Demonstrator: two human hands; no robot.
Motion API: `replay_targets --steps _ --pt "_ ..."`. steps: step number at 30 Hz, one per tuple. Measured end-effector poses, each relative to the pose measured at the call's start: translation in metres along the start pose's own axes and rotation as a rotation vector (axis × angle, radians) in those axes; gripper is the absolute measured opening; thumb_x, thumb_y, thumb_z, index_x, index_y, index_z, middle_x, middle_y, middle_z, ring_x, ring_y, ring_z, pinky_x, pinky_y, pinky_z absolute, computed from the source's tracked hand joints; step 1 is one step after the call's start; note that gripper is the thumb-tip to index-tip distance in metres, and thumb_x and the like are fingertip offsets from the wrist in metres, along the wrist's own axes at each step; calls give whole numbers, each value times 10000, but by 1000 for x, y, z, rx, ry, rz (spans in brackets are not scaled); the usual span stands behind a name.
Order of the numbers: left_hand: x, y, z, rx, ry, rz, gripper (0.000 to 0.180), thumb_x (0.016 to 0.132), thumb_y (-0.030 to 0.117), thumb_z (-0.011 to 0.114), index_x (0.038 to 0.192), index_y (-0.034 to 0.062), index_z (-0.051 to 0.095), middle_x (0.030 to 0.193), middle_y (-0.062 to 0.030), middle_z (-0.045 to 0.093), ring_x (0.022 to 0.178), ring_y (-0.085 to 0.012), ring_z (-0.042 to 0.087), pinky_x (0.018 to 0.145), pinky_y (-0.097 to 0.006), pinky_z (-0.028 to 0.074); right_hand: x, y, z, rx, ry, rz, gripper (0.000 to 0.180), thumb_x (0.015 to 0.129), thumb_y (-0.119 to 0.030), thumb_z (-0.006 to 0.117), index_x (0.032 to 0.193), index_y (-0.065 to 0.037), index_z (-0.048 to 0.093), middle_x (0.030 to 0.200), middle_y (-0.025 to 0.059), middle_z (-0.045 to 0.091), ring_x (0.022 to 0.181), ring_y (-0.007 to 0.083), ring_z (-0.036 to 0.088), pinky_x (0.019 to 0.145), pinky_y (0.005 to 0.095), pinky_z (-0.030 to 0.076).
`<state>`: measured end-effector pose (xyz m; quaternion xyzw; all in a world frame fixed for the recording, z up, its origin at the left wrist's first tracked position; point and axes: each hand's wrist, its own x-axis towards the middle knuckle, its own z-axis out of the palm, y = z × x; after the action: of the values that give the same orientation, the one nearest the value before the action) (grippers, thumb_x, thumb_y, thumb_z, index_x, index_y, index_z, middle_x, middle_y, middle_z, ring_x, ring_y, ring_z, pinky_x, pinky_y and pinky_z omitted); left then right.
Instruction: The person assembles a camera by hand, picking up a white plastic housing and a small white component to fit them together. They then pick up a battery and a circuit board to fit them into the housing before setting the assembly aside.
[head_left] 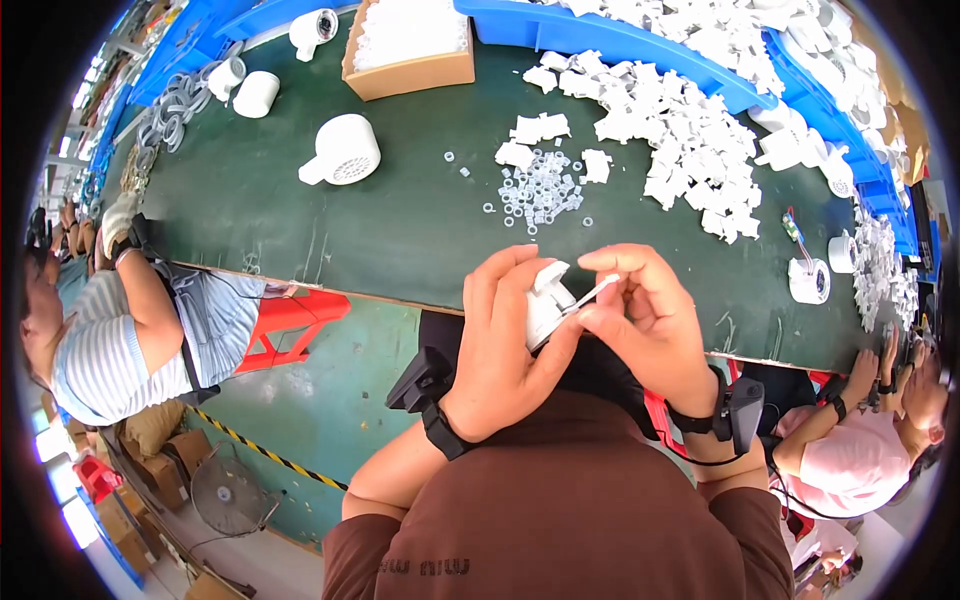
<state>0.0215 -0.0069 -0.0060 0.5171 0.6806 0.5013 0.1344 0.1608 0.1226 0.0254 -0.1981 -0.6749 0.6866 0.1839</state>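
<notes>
My left hand [497, 345] is closed round a white plastic housing [541, 318], held just in front of the table edge. Between the fingertips of my right hand [652, 318] is a slim white plastic piece [596, 293], its lower end against or very near the housing. Fingers cover much of both parts. Beyond my hands lies a pile of small translucent rings [540, 195], with a few white clip-like pieces [540, 127] beside it. A white rounded housing with a grille [348, 150] rests farther left on the green tabletop [400, 225].
Many white plastic pieces [690, 150] are heaped at right, in front of blue bins [630, 62]. A cardboard box [412, 82] stands at the back. A ring-shaped part with wires [808, 280] sits at right. Co-workers sit on both sides, one at left near a red stool [290, 325].
</notes>
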Motion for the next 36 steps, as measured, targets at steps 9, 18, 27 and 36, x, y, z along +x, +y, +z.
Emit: replay_targets --steps 9,18,27,36 --pt "12 8 -1 49 42 -27 219 870 42 636 1089 33 631 1135 -126 622 988 -322 561 865 -406 451 0 -12 7 91 71 22 135 959 69 636 1080 8 643 1028 52 640 914 98 625 784 245 531" --pt "14 9 4 -46 60 -103 149 931 25 541 1051 -13 621 1069 -150 649 972 -309 595 877 -388 477 0 22 23 -140 270 -163 101 965 60 633 1056 19 640 1047 63 639 869 102 630 770 243 528" --pt "13 2 2 -122 67 -18 116 911 65 660 1017 35 625 1023 -102 659 902 -296 570 831 -389 444 5 8 1 225 68 131 82 1016 -25 603 1081 14 635 1075 46 660 965 85 622 847 256 520" --pt "13 5 1 -87 41 -20 79 933 54 640 1002 21 619 1041 -133 680 947 -291 596 890 -380 456 96 17 -34 -1136 317 -209 244 947 -215 717 1108 -39 664 950 120 637 777 258 658 743 358 525"
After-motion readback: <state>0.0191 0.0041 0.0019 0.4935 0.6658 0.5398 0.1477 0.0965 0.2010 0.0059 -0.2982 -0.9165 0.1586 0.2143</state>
